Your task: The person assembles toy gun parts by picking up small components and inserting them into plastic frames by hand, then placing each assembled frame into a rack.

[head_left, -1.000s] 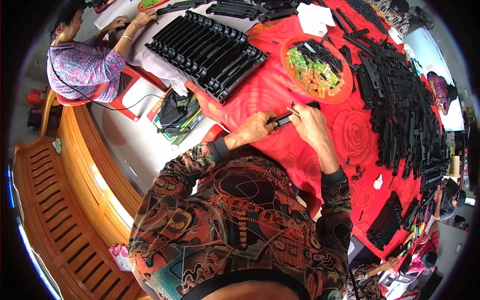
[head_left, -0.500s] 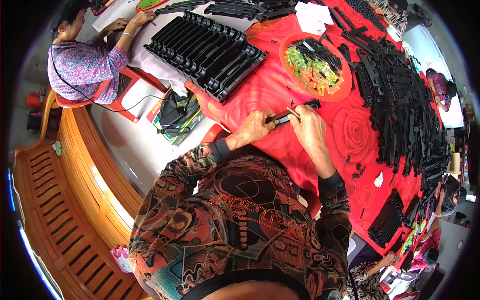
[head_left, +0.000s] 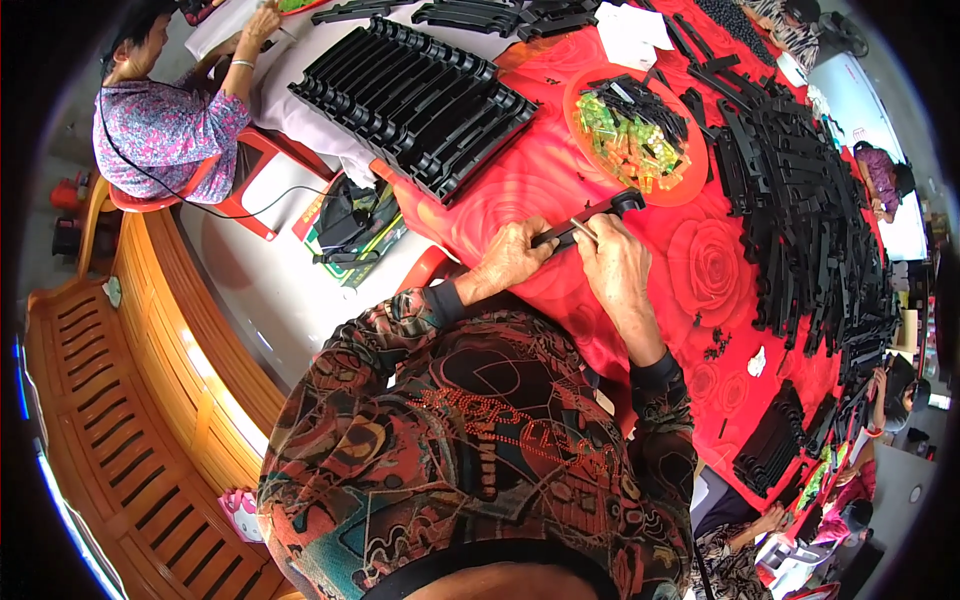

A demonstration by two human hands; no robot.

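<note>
My left hand point(head_left: 512, 254) is closed around the near end of a long black plastic part point(head_left: 603, 209), held slanting above the red tablecloth. Its knobbed far end points up and to the right. My right hand point(head_left: 613, 262) pinches a thin, light brown stick-like tool point(head_left: 583, 228) against the middle of the part. What the tool's tip touches is too small to make out. Just beyond my hands stands a round red tray point(head_left: 697, 178) with small green, yellow and orange pieces and black slips in it.
A stack of black plastic parts point(head_left: 415, 105) lies far left of my hands. A large heap of similar parts point(head_left: 790, 210) covers the right of the red tablecloth point(head_left: 690, 265). A co-worker point(head_left: 165, 135) sits at the far left; a wooden bench point(head_left: 120, 420) stands at the left.
The black part has turned in my hands, so its knobbed far end now shows higher, by the tray's edge. The co-worker at the far left has raised a hand.
</note>
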